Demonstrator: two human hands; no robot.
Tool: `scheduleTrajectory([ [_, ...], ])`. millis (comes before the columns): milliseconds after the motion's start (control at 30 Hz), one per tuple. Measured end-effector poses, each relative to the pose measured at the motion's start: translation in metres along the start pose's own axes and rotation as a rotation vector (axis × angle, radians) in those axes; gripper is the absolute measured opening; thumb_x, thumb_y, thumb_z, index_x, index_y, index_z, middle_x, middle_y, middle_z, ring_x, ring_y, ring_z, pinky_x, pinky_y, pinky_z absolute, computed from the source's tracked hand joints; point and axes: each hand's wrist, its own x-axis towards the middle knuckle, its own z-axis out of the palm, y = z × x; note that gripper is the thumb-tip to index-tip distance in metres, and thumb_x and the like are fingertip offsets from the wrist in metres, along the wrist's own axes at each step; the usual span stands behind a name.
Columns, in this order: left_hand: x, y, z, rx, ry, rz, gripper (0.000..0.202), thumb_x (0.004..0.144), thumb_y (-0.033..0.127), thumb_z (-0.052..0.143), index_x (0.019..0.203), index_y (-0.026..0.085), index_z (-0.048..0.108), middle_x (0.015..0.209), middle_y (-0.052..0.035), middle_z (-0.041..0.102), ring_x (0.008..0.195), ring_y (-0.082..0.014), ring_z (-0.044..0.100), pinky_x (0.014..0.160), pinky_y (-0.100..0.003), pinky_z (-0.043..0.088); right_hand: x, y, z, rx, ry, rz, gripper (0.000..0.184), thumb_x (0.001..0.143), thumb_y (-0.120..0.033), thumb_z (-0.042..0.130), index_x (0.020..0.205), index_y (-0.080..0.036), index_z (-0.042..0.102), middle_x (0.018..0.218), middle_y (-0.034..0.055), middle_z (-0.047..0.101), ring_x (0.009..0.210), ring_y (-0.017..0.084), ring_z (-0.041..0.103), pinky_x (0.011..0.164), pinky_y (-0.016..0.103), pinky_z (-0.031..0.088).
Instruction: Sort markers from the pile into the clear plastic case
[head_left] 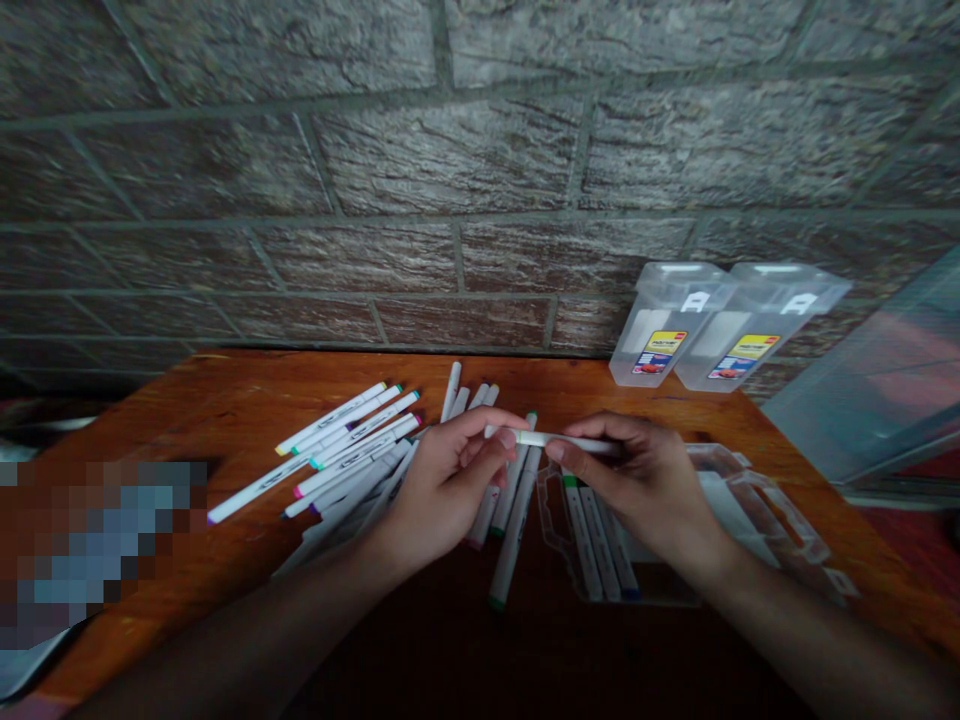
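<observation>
A white marker lies level between my two hands, above the table. My left hand pinches its left end between thumb and fingers. On the marker's right part, the thumb and fingers of my right hand are closed. Below and left of my hands lies a loose pile of white markers with coloured ends, some hidden by my left arm. Under my right hand is an open clear plastic case, with several markers side by side in its left part.
Two clear plastic boxes with yellow and blue labels stand at the table's back right, by the stone-block wall. A blurred-out device is at the left edge. The wooden table ends at the wall.
</observation>
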Motion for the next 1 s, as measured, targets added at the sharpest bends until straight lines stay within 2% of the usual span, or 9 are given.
scheduleTrajectory([
  [167, 0.005, 0.001, -0.002, -0.024, 0.020, 0.010, 0.023, 0.098, 0.036, 0.061, 0.102, 0.017, 0.072, 0.062, 0.0025, 0.057, 0.059, -0.0134, 0.055, 0.059, -0.025, 0.042, 0.002, 0.002, -0.001, 0.043, -0.020, -0.002, 0.017, 0.078, -0.034, 0.088, 0.088, -0.022, 0.082, 0.080, 0.0018, 0.081, 0.068, 0.016, 0.072, 0.065, 0.025, 0.058],
  [367, 0.006, -0.003, -0.004, -0.114, 0.049, -0.008, 0.022, 0.098, 0.036, 0.060, 0.101, 0.018, 0.071, 0.068, 0.0023, 0.057, 0.061, -0.0127, 0.054, 0.063, -0.027, 0.042, 0.002, -0.004, 0.000, 0.072, -0.016, 0.011, 0.021, 0.078, -0.038, 0.086, 0.092, -0.023, 0.083, 0.086, 0.0041, 0.082, 0.073, 0.018, 0.075, 0.070, 0.029, 0.061],
  [467, 0.007, -0.003, -0.005, -0.212, 0.074, -0.041, 0.018, 0.095, 0.033, 0.062, 0.098, 0.017, 0.070, 0.069, 0.0021, 0.056, 0.060, -0.0121, 0.053, 0.062, -0.027, 0.041, 0.002, -0.007, 0.000, 0.076, -0.004, 0.028, 0.020, 0.081, -0.038, 0.084, 0.093, -0.022, 0.083, 0.079, 0.0035, 0.080, 0.066, 0.016, 0.071, 0.060, 0.027, 0.057],
  [567, 0.009, -0.003, -0.005, -0.305, 0.100, -0.068, 0.016, 0.093, 0.031, 0.064, 0.094, 0.017, 0.069, 0.069, 0.0023, 0.055, 0.057, -0.0108, 0.052, 0.059, -0.026, 0.039, 0.002, -0.008, -0.001, 0.107, 0.000, 0.042, 0.018, 0.082, -0.036, 0.082, 0.092, -0.021, 0.083, 0.066, 0.0008, 0.073, 0.052, 0.012, 0.060, 0.046, 0.023, 0.047],
  [733, 0.011, -0.002, -0.005, -0.400, 0.137, -0.102, 0.013, 0.090, 0.029, 0.066, 0.092, 0.017, 0.070, 0.069, 0.0027, 0.053, 0.056, -0.0100, 0.051, 0.057, -0.025, 0.038, 0.000, -0.008, -0.002, 0.204, 0.009, 0.080, 0.017, 0.081, -0.034, 0.083, 0.092, -0.021, 0.083, 0.058, -0.0016, 0.067, 0.047, 0.009, 0.051, 0.042, 0.021, 0.039],
  [1000, 0.010, 0.000, -0.004, -0.442, 0.158, -0.123, 0.014, 0.088, 0.028, 0.067, 0.092, 0.015, 0.070, 0.068, 0.0029, 0.052, 0.055, -0.0092, 0.051, 0.056, -0.024, 0.038, -0.001, -0.006, -0.003, 0.333, -0.014, 0.082, 0.018, 0.087, -0.033, 0.079, 0.100, -0.022, 0.083, 0.079, 0.0041, 0.079, 0.052, 0.010, 0.056, 0.045, 0.022, 0.043],
])
